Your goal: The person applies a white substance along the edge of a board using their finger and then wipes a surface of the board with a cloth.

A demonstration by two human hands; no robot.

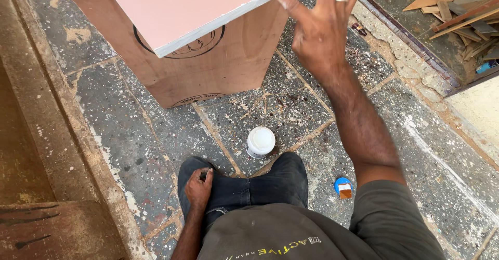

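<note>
My right hand point(319, 26) is raised at the corner of a pink-faced board point(192, 5) with a pale edge, thumb smeared white and pressed on that edge; a ring shows on one finger. The board lies on top of a plywood box point(218, 68). My left hand point(199, 187) rests on my knee in dark trousers, fingers curled, holding nothing visible. A small white round tub point(260, 141) stands on the floor just in front of my knee.
A blue lid with a brown scrap point(343, 187) lies on the speckled stone floor to the right. Wood offcuts point(462, 10) are piled at the top right beyond a raised threshold. A step edge runs down the left side.
</note>
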